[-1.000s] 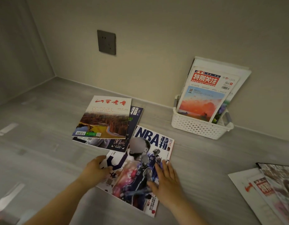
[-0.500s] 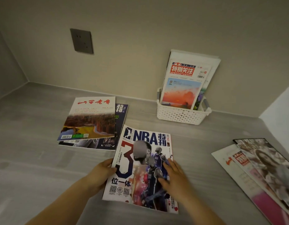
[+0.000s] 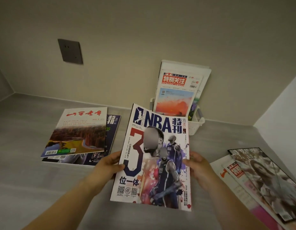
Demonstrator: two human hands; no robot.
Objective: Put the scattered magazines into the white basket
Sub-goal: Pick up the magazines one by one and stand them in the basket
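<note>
Lifted off the counter since half a second ago, the NBA magazine (image 3: 156, 156) now tilts up between both hands.

Left hand (image 3: 107, 165) pinches its spine edge, right hand (image 3: 198, 165) its open edge, thumbs on the cover, fingers closed behind. Thin, glossy and floppy, I judge: hold both long edges. Beyond the fingertips stands the white basket (image 3: 196, 126), magazines upright inside; two stacked magazines (image 3: 80, 135) lie left of the left hand, more magazines (image 3: 260, 180) right.
</note>
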